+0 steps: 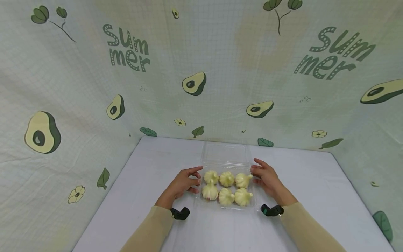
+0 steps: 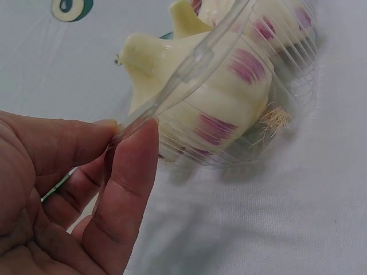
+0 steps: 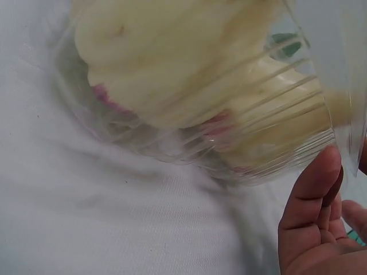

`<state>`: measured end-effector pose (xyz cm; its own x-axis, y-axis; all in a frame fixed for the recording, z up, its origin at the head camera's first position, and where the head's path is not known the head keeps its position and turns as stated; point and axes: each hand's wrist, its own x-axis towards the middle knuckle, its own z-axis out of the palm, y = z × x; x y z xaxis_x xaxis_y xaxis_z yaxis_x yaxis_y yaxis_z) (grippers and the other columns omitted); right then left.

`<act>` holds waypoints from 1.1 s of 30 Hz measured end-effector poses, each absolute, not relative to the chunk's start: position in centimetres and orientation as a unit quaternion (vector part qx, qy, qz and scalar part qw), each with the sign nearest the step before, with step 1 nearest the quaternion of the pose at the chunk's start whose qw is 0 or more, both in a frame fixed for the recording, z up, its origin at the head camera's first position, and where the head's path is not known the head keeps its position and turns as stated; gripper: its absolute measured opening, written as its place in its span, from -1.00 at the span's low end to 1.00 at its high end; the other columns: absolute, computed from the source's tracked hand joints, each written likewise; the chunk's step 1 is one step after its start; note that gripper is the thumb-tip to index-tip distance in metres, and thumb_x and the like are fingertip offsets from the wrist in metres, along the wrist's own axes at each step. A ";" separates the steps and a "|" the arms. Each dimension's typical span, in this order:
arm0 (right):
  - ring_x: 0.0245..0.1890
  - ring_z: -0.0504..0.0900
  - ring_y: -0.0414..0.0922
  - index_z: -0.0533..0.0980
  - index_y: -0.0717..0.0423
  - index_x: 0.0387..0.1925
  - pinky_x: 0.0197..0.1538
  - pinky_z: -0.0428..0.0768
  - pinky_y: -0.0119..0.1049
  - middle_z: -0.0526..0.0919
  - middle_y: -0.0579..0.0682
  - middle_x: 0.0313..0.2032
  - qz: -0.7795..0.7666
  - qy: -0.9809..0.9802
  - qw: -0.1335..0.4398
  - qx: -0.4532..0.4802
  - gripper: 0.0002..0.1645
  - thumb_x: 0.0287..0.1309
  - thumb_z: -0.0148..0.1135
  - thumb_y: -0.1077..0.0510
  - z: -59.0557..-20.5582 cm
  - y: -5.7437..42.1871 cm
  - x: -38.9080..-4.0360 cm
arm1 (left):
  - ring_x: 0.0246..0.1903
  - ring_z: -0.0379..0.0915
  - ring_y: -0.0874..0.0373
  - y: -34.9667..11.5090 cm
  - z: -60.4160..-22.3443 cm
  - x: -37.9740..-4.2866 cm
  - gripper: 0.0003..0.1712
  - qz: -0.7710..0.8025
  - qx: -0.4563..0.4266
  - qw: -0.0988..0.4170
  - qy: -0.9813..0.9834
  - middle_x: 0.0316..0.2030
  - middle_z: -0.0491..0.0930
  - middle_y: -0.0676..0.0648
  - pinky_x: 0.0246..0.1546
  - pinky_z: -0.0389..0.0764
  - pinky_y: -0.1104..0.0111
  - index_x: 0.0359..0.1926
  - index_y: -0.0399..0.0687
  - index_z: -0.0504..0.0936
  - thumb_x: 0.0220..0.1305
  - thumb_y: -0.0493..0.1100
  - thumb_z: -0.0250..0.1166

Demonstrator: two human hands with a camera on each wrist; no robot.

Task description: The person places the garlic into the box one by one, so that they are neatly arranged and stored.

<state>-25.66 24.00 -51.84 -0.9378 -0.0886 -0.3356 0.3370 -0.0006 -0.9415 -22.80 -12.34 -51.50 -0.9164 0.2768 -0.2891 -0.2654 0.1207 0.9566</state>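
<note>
A clear plastic clamshell box (image 1: 255,200) lies on the table between my hands. Several pale garlic bulbs (image 1: 226,179) sit inside it in two rows. Its hinged lid (image 1: 226,154) is laid back, away from me. My left hand (image 1: 182,182) pinches the box's left rim (image 2: 192,69) between thumb and a finger. At the opposite side, my right hand (image 1: 267,179) holds the right rim, with a fingertip (image 3: 327,163) against the ribbed wall. Purple patches and a tuft of roots show on a garlic bulb (image 2: 172,74) in the left wrist view.
A white cloth covers the table (image 1: 151,157). Behind and at both sides hangs a printed curtain (image 1: 220,52) with avocados, leaves and lettering. Each wrist carries a black strap-on device (image 1: 180,213).
</note>
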 end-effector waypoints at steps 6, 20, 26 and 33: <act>-0.26 0.53 -0.30 0.03 0.00 0.69 -0.29 0.57 -0.44 0.52 -0.08 0.07 -0.738 0.644 0.187 0.081 -0.13 0.52 0.15 0.26 -52.4 24.8 -25.8 | -0.33 0.54 0.14 -12.3 -51.5 -22.8 -0.26 0.663 0.006 0.205 0.720 0.02 0.51 -0.16 -0.43 0.78 0.35 0.53 -0.07 0.44 0.38 -0.45 0.33; -0.19 0.54 -0.25 0.05 -0.18 0.68 -0.29 0.57 -0.43 0.59 -0.14 0.03 -0.761 0.612 0.207 0.061 -0.11 0.50 0.17 0.29 -52.9 25.2 -25.8 | -0.31 0.54 0.14 -12.4 -51.4 -22.7 -0.26 0.661 0.007 0.205 0.722 0.03 0.51 -0.17 -0.44 0.78 0.35 0.53 -0.06 0.45 0.37 -0.45 0.33; -0.20 0.54 -0.24 0.04 -0.17 0.66 -0.30 0.58 -0.42 0.58 -0.11 0.05 -0.764 0.608 0.210 0.055 -0.10 0.49 0.18 0.29 -53.0 25.4 -25.8 | -0.31 0.53 0.14 -12.5 -51.3 -22.7 -0.26 0.659 0.002 0.210 0.722 0.02 0.51 -0.16 -0.43 0.78 0.36 0.53 -0.02 0.45 0.37 -0.44 0.33; -0.23 0.56 -0.25 0.09 -0.13 0.58 -0.31 0.59 -0.42 0.56 -0.10 0.05 -0.769 0.604 0.206 0.040 -0.16 0.46 0.19 0.33 -53.3 25.5 -25.8 | -0.30 0.54 0.12 -12.5 -51.5 -22.6 -0.27 0.656 0.003 0.208 0.725 0.03 0.52 -0.16 -0.43 0.78 0.35 0.52 -0.02 0.47 0.37 -0.44 0.34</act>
